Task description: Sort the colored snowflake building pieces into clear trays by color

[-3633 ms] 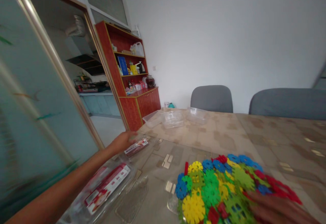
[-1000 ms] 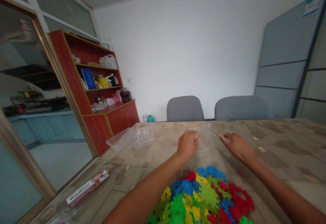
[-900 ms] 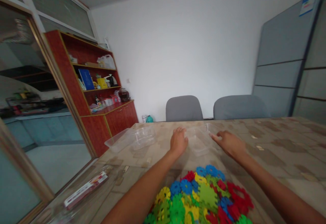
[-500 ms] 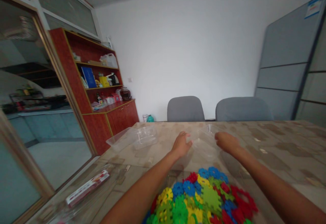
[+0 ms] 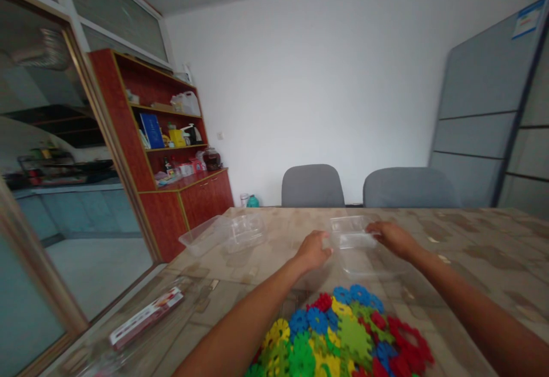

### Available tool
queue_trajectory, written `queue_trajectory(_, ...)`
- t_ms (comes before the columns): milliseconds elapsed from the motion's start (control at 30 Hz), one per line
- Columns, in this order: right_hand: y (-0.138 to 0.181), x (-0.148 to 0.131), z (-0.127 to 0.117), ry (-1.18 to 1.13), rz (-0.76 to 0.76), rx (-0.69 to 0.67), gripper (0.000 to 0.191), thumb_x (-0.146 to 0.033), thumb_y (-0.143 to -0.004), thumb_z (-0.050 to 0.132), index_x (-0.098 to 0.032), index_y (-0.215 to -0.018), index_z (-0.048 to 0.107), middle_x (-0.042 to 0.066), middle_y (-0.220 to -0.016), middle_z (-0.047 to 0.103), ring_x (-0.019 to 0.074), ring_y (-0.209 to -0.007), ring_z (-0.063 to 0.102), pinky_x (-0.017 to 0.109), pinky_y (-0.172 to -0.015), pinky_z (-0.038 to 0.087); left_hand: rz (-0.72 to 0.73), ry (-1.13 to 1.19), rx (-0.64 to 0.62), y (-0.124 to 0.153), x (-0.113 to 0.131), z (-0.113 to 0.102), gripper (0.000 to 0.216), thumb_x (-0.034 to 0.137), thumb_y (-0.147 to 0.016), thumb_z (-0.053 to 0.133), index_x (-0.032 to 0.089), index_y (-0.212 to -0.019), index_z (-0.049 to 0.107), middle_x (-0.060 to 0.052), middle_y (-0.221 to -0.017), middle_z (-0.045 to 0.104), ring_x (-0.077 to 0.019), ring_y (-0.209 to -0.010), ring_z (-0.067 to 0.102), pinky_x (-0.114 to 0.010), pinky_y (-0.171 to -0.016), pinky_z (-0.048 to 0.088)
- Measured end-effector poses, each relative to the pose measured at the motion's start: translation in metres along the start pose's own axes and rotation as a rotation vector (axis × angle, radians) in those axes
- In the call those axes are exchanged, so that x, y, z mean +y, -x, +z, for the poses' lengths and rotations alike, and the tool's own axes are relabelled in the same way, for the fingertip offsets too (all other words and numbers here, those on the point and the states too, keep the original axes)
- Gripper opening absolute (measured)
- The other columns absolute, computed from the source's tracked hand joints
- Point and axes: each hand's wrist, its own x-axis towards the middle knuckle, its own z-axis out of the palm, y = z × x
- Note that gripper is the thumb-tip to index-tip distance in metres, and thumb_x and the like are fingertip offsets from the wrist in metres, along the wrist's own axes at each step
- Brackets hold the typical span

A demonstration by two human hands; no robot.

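Note:
A clear plastic container with a hinged lid is between my hands, beyond the heap of toy pieces. My left hand is closed at its left edge, thumb and fingers curled round the rim. On the opposite side, my right hand pinches the right edge. Below my wrists lies a pile of plastic gear-shaped building pieces in blue, yellow, green and red. Neither hand touches the pile. The see-through plastic makes the container's exact outline hard to follow.
Another clear container lies opened at the table's far left. A long printed box in clear wrapping is at the near left. Two grey chairs stand behind the patterned table. A red-brown cabinet is beyond the left corner.
The container between my hands has turned to sit squarer to me and shifted slightly right. Both hands have moved right a little with it. The coloured pieces stay where they were.

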Motion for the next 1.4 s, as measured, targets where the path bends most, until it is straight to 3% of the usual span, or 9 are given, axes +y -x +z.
queue_trajectory(333,0.013,0.019,0.018,-0.056,-0.042,0.042,0.017,-0.026,-0.095,0.061,-0.017,-0.108,0.066,0.006,-0.116,0.067,0.0216,-0.106,0.064,0.046,-0.095,0.05,0.056,-0.004,-0.045,0.003,0.004,0.018,0.031,0.031,-0.096,0.058,0.018,-0.124,0.057,-0.01,-0.126,0.058,-0.0234,-0.105,0.061,-0.044,-0.089,0.053)
queue_trajectory(500,0.013,0.021,0.015,-0.056,-0.017,0.123,0.026,-0.007,-0.088,0.052,-0.016,-0.105,0.07,0.011,-0.11,0.072,0.0249,-0.102,0.068,0.042,-0.093,0.051,0.092,-0.049,-0.015,0.008,0.007,0.013,0.033,0.029,-0.094,0.06,0.017,-0.125,0.056,-0.01,-0.126,0.059,-0.0235,-0.104,0.062,-0.044,-0.089,0.053)
queue_trajectory(600,0.016,0.019,0.006,-0.057,0.008,0.198,0.031,-0.01,-0.082,0.049,-0.012,-0.103,0.072,0.018,-0.11,0.072,0.0338,-0.102,0.067,0.047,-0.093,0.05,0.104,-0.108,0.031,0.019,0.003,-0.008,0.039,0.021,-0.089,0.065,0.018,-0.127,0.057,-0.008,-0.128,0.061,-0.0213,-0.109,0.061,-0.038,-0.096,0.05)
queue_trajectory(700,0.025,0.009,-0.007,-0.09,0.013,0.27,0.033,-0.02,-0.083,0.046,-0.012,-0.102,0.072,0.02,-0.112,0.071,0.0369,-0.104,0.066,0.051,-0.096,0.047,0.064,-0.205,0.117,0.035,-0.012,-0.048,0.042,0.012,-0.086,0.062,0.02,-0.127,0.06,-0.004,-0.135,0.059,-0.018,-0.123,0.053,-0.029,-0.107,0.041)
queue_trajectory(833,0.043,-0.022,-0.016,-0.192,-0.027,0.275,0.036,-0.033,-0.086,0.044,-0.02,-0.106,0.07,0.013,-0.103,0.075,0.0298,-0.086,0.071,0.042,-0.081,0.055,-0.118,-0.4,0.243,0.056,-0.047,-0.115,0.039,0.014,-0.092,0.057,0.018,-0.13,0.055,-0.009,-0.143,0.05,-0.0253,-0.134,0.041,-0.045,-0.113,0.033)
queue_trajectory(933,0.053,-0.054,-0.015,-0.263,-0.092,0.241,0.035,-0.04,-0.087,0.043,-0.025,-0.103,0.071,0.007,-0.098,0.077,0.0253,-0.079,0.071,0.034,-0.071,0.057,-0.309,-0.532,0.275,0.069,-0.071,-0.15,0.035,0.029,-0.094,0.06,0.016,-0.126,0.056,-0.011,-0.134,0.053,-0.0294,-0.121,0.053,-0.054,-0.1,0.043)
queue_trajectory(1067,0.057,-0.085,-0.012,-0.427,-0.181,0.2,0.038,-0.045,-0.086,0.044,-0.024,-0.099,0.073,0.008,-0.102,0.077,0.0252,-0.085,0.072,0.034,-0.074,0.057,-0.444,-0.601,0.202,0.082,-0.089,-0.166,0.031,0.032,-0.095,0.06,0.016,-0.121,0.058,-0.01,-0.122,0.06,-0.0241,-0.104,0.062,-0.045,-0.088,0.053)
queue_trajectory(1200,0.061,-0.09,-0.017,-0.569,-0.198,0.166,0.041,-0.054,-0.086,0.05,-0.023,-0.094,0.075,0.009,-0.101,0.078,0.0286,-0.093,0.072,0.038,-0.084,0.057,-0.441,-0.577,0.199,0.09,-0.094,-0.174,0.029,0.032,-0.095,0.059,0.016,-0.12,0.059,-0.009,-0.118,0.061,-0.0224,-0.099,0.063,-0.042,-0.084,0.055)
queue_trajectory(1400,0.068,-0.079,-0.028,-0.645,-0.158,0.199,0.05,-0.067,-0.081,0.055,-0.022,-0.089,0.076,0.009,-0.094,0.079,0.0315,-0.088,0.073,0.037,-0.075,0.06,-0.137,-0.43,0.209,0.097,-0.078,-0.179,0.02,0.027,-0.098,0.051,0.015,-0.106,0.065,-0.008,-0.111,0.067,-0.0217,-0.105,0.062,-0.04,-0.096,0.047)
